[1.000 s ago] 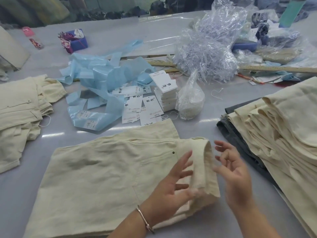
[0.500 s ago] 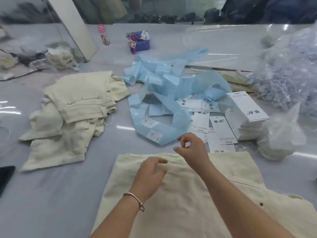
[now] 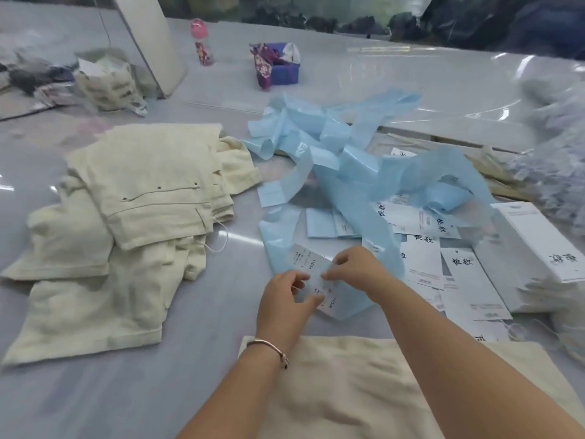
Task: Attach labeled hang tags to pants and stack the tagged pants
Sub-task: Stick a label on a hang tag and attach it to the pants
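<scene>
Cream pants (image 3: pixel 348 384) lie flat at the near edge under my forearms. Just beyond them, my left hand (image 3: pixel 285 299) and my right hand (image 3: pixel 351 267) both pinch a light blue backing strip (image 3: pixel 345 299) that carries white printed labels (image 3: pixel 305 258). White hang tags (image 3: pixel 424 264) with black characters lie scattered to the right, beside a stack of tags (image 3: pixel 538 242). A pile of cream pants (image 3: pixel 136 217) sits at the left, with a white string loop showing at its right side.
More tangled blue backing strip (image 3: pixel 332 147) spreads across the middle of the grey table. A purple box (image 3: pixel 278 64) and a pink-capped bottle (image 3: pixel 202 42) stand at the back. Clear plastic bags (image 3: pixel 557 147) lie at the right, and a crumpled bag (image 3: pixel 107 80) at the back left.
Both hands have left the pants in front of me and moved forward to the blue label strip, which they now pinch. The view has turned further left.
</scene>
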A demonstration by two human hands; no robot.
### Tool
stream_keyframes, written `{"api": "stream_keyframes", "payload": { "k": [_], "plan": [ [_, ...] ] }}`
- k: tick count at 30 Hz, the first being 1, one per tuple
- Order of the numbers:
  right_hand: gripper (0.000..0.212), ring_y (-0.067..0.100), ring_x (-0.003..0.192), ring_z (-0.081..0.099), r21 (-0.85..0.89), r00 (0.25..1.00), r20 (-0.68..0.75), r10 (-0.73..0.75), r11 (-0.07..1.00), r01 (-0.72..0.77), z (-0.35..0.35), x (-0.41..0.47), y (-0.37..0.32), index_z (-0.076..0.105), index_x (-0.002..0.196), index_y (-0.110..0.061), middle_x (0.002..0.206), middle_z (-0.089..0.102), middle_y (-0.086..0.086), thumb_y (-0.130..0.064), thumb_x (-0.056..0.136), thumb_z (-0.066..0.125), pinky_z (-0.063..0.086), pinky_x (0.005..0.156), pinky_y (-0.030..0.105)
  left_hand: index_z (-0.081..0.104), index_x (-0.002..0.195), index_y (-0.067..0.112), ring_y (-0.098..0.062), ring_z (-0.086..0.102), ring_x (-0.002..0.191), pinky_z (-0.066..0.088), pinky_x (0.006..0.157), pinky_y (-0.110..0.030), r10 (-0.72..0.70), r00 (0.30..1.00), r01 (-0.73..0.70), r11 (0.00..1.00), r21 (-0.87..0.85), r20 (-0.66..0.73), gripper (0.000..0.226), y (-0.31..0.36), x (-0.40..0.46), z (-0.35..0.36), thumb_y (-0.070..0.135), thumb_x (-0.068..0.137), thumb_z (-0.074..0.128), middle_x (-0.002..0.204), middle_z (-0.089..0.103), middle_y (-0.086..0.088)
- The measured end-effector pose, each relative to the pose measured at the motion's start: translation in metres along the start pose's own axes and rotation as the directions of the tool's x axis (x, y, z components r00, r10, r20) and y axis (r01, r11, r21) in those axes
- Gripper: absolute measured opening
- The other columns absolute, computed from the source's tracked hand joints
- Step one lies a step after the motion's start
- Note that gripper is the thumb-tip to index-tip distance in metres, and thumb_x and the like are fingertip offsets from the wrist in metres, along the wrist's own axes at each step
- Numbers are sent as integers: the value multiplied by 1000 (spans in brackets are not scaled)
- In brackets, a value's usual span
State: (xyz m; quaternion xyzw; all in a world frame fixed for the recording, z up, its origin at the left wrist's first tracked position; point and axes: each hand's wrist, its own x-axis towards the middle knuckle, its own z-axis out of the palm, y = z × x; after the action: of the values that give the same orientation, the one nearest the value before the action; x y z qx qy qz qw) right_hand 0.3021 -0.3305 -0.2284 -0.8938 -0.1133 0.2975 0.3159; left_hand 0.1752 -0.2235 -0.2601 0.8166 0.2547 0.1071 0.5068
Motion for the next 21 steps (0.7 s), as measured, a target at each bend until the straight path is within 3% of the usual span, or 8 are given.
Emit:
{"api": "stream_keyframes", "payload": {
  "k": [3,4,6,9,13,17,21],
  "plan": [
    [12,16,56,56,292,996,92,-20,956,-8,-7,-8,-2,66,72,-10,64,60,2,-12,79,75,45,53,23,65,106,26,-4,53,88,44,78,-17,67,994,-65,997,30,-83,34,-2,6,3,29,75,80,95,55,12],
    [4,18,60,63,354,992,123,-28,935,-18,-7,-12,-4,70,79,-8,71,67,6,-9,81,73,51,60,27,66,106,25,-7,54,89,46,79,-22,83,990,-78,996,50,-111,33,-2,8,2,29,76,80,95,56,12],
    [10,26,73,68,440,987,156,-38,897,-35,-7,-17,-7,71,93,-4,87,72,17,-7,84,69,55,75,39,68,103,24,-10,56,91,47,78,-27,108,984,-97,992,79,-141,28,-1,10,1,28,77,79,94,58,11],
    [14,32,79,67,504,987,150,-52,863,-31,-3,-21,-10,68,97,0,97,70,25,-6,84,68,54,82,49,71,93,22,-13,58,88,48,72,-30,170,969,-154,983,103,-177,16,0,10,2,25,79,78,89,63,9],
    [9,27,72,68,526,991,94,-92,850,29,-2,-23,-13,68,79,-13,86,72,16,-19,84,72,53,69,36,72,83,21,-13,62,78,49,69,-30,266,927,-243,963,117,-266,8,1,6,-1,18,79,78,81,66,10],
    [13,18,59,64,527,997,18,-78,848,57,2,-22,-15,66,73,-16,71,69,5,-16,85,70,49,53,22,76,82,16,-19,65,73,53,64,-35,428,842,-361,899,247,-328,5,3,-1,-1,18,79,72,81,69,5],
    [24,19,60,50,552,996,-90,-15,831,62,11,-20,-14,57,65,-13,67,55,7,-16,85,69,39,56,25,77,80,10,-26,62,76,54,66,-41,558,735,-432,823,369,-386,4,9,-6,-2,11,77,74,87,68,-5]
  ]
}}
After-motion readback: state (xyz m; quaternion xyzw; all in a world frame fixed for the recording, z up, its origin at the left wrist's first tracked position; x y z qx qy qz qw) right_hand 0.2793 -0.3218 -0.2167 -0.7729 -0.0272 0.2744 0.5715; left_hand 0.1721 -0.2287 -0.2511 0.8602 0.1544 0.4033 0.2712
